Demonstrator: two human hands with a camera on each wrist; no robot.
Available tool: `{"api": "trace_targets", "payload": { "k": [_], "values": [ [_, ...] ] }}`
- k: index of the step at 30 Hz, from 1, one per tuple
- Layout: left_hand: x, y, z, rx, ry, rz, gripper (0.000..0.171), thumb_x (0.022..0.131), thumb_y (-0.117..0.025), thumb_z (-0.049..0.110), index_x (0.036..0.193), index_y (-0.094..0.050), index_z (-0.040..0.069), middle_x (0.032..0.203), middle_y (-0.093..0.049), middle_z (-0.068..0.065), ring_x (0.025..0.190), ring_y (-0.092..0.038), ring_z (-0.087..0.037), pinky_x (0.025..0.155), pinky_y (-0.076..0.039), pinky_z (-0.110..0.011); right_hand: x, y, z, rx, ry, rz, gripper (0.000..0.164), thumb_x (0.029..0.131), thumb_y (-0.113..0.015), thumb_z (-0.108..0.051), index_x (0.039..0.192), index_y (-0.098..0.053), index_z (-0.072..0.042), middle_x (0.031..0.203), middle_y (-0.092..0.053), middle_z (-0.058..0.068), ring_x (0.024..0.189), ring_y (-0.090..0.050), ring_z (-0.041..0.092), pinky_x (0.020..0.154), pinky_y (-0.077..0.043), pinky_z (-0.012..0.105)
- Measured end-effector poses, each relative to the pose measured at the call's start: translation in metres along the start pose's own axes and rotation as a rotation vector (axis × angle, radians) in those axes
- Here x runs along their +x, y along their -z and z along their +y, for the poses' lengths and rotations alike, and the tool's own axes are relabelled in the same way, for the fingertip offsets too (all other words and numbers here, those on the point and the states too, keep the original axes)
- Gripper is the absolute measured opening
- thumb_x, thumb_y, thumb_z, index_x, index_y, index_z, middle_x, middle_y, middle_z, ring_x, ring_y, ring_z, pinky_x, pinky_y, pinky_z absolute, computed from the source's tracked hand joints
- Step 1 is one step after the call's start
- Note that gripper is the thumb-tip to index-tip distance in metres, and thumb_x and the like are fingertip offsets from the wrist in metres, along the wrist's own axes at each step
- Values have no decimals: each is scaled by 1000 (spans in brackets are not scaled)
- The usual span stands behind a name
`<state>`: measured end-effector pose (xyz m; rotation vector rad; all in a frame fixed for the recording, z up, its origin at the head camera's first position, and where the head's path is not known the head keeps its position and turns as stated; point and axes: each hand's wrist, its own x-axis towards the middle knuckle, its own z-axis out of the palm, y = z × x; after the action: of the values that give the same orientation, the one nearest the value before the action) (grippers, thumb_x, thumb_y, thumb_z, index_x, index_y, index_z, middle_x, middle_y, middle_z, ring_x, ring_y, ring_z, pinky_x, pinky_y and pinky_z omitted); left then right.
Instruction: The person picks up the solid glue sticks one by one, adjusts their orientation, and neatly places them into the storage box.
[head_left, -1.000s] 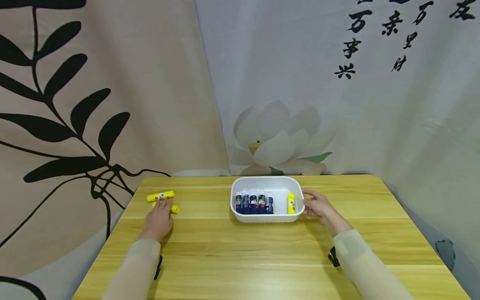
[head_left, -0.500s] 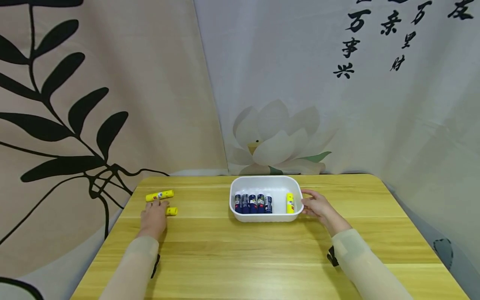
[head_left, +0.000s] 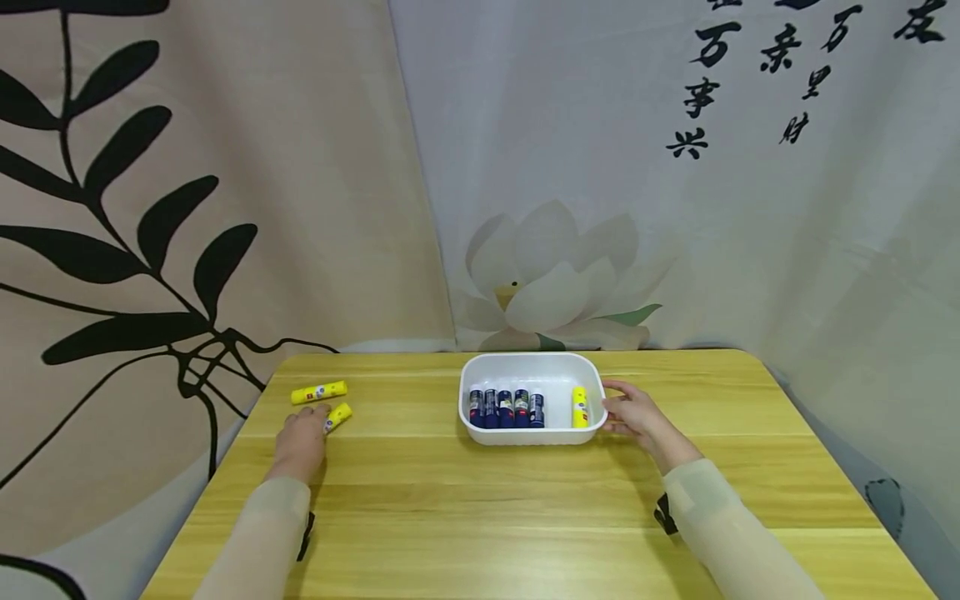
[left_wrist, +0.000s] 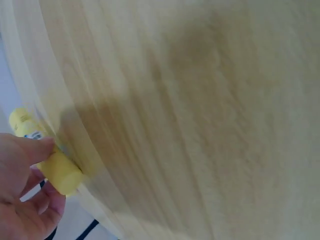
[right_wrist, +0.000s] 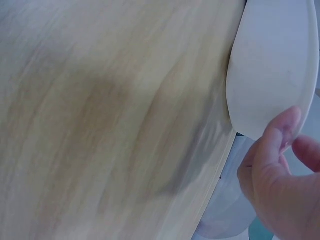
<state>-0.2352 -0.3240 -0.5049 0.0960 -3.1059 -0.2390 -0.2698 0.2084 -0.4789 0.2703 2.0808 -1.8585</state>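
At the table's left, my left hand (head_left: 301, 444) pinches a yellow glue stick (head_left: 339, 417) between thumb and fingers; the stick slants up to the right. The left wrist view has the thumb lying across this glue stick (left_wrist: 62, 171), the other fingers curled behind it. A second yellow glue stick (head_left: 319, 392) lies just beyond the hand. My right hand (head_left: 641, 418) grips the right end of a white plastic tray (head_left: 551, 367), thumb and fingertips at its rim (right_wrist: 306, 107). Inside the tray stand several dark blue sticks (head_left: 506, 410) in a row and one yellow glue stick (head_left: 580, 407).
Both hands work over a light wooden table (head_left: 465, 517). Its back edge meets a printed cloth backdrop (head_left: 337, 167) with leaves, a lotus and writing. Bare tabletop lies between the left hand and the tray.
My left hand has drawn slightly back and left, and the nearer glue stick has turned from nearly level to slanting in its fingers. The right hand stays on the tray.
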Motion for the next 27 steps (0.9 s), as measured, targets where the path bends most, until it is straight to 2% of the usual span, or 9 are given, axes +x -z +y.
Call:
{"api": "trace_targets", "payload": {
  "k": [6, 9, 16, 19, 24, 27],
  "values": [
    [-4, 1, 5, -99, -64, 127, 63, 90, -59, 4, 145, -30, 14, 116, -54, -30, 97, -54, -46, 80, -48, -56, 0, 2, 2, -13, 9, 8, 53, 96, -49, -6, 146, -31, -6, 104, -51, 12, 73, -57, 11, 66, -55, 25],
    [-4, 2, 11, -163, -95, 158, 69, 91, -59, 6, 149, -24, 18, 121, -53, -32, 103, -54, -47, 87, -46, -57, 1, 2, 3, -1, 12, 13, 52, 96, -48, -5, 145, -32, -5, 101, -52, 11, 72, -57, 11, 64, -55, 24],
    [-6, 7, 33, -326, -157, 146, 74, 93, -56, 4, 152, -16, 23, 130, -46, -33, 115, -49, -49, 93, -43, -59, 0, 0, 3, 12, 16, 4, 51, 96, -48, -4, 144, -33, -5, 103, -52, 13, 71, -57, 11, 65, -55, 24],
    [-7, 7, 44, -393, -178, 139, 78, 92, -57, 3, 153, -14, 24, 129, -46, -31, 112, -52, -45, 91, -47, -55, 0, 1, 1, 11, 10, 15, 51, 96, -48, -4, 144, -34, -5, 104, -52, 14, 70, -57, 10, 66, -55, 25],
    [-6, 7, 60, -492, -153, 99, 77, 91, -58, 1, 152, -18, 26, 121, -48, -21, 99, -55, -32, 79, -53, -41, 2, 0, -1, 9, 0, 36, 51, 95, -48, -3, 144, -35, -6, 106, -51, 16, 72, -59, 12, 69, -55, 26],
    [-5, 5, 66, -544, -125, 82, 75, 91, -58, 1, 150, -21, 27, 118, -48, -17, 98, -55, -29, 77, -53, -37, 3, -1, 0, 16, 2, 47, 51, 95, -48, -2, 144, -36, -5, 104, -49, 13, 76, -59, 14, 72, -55, 29]
  ]
}}
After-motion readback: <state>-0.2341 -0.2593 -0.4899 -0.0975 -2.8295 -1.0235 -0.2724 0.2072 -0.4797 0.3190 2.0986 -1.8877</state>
